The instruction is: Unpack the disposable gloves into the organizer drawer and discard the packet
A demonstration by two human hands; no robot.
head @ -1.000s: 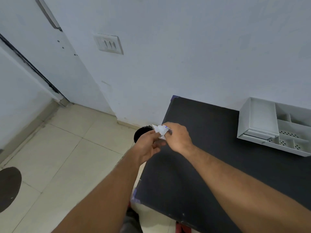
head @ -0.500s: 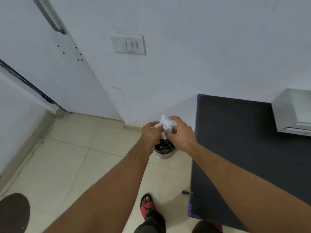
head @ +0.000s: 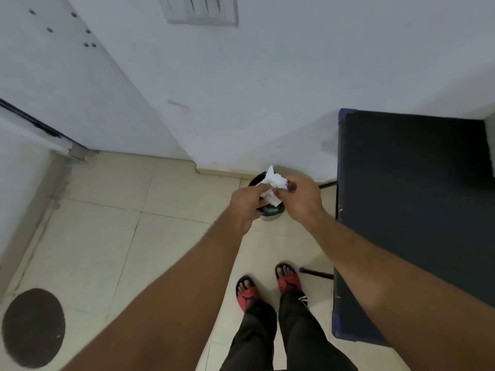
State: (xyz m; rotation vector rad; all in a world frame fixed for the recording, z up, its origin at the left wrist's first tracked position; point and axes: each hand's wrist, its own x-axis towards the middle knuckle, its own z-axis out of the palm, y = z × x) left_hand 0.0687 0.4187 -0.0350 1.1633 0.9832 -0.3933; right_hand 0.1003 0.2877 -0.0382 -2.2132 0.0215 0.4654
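Packet (head: 272, 186): crumpled, white, directly above bin (head: 270, 216)
Left hand (head: 246, 204): grip clamped on packet
Right hand (head: 302, 200): grip clamped on packet

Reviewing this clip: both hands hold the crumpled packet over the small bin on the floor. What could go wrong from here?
1. The bin is small and largely hidden behind the hands, so the light packet may drift and land on the floor tiles.
2. The packet is pinched between the left hand and right hand; uneven release could flick it sideways.

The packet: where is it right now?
In the head view the crumpled white packet sits centre frame, pinched between the left hand and right hand, above the small bin on the floor beside the black table.
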